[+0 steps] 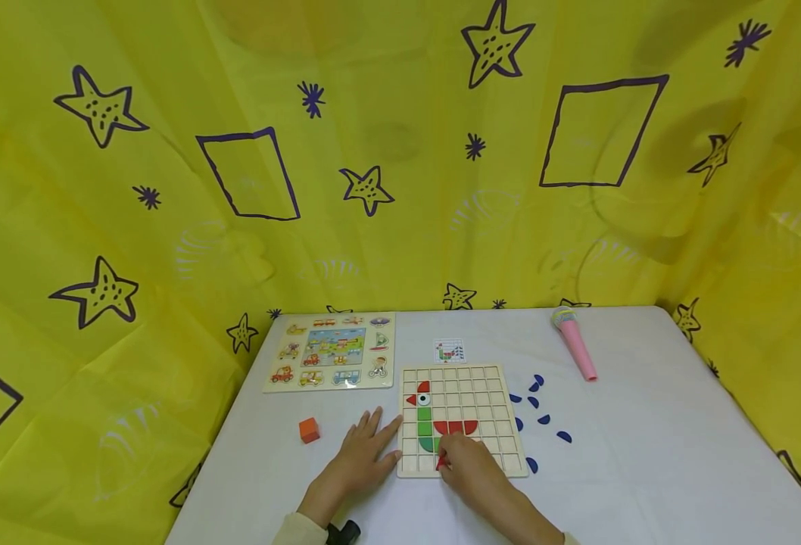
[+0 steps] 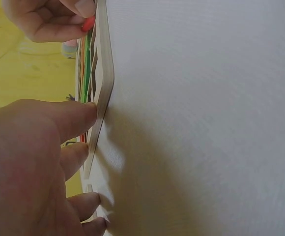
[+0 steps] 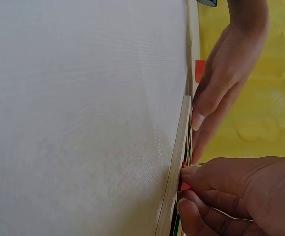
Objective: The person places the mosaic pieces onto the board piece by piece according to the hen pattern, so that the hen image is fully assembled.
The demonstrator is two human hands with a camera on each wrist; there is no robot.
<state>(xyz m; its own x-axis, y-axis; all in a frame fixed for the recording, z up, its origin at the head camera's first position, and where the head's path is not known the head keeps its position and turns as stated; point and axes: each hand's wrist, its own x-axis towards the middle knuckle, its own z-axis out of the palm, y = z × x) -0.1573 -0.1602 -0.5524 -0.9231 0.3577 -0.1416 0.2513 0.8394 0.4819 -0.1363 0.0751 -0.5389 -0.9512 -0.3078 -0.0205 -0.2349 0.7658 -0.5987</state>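
Observation:
A wooden grid board point(image 1: 487, 398) lies on the table with flat coloured pieces set in it, forming a bird shape. Its head has red pieces and a white eye tile point(image 1: 424, 399); green squares point(image 1: 425, 428) make the neck, and red pieces point(image 1: 455, 427) lie along the back. Over the lower part of the board, my right hand point(image 1: 474, 471) pinches a small red piece point(image 3: 185, 185) between thumb and fingers. My left hand point(image 1: 359, 459) rests with spread fingers at the board's left edge, thumb and index finger touching it. Some lower cells are hidden by the right hand.
Several blue half-circle pieces point(image 1: 543, 418) lie right of the board, some against its edge. Behind it sits a small picture card point(image 1: 449, 350). A pink toy microphone point(image 1: 578, 347) lies at the back right, a vehicle puzzle point(image 1: 291, 384) at back left, an orange cube point(image 1: 309, 430) left.

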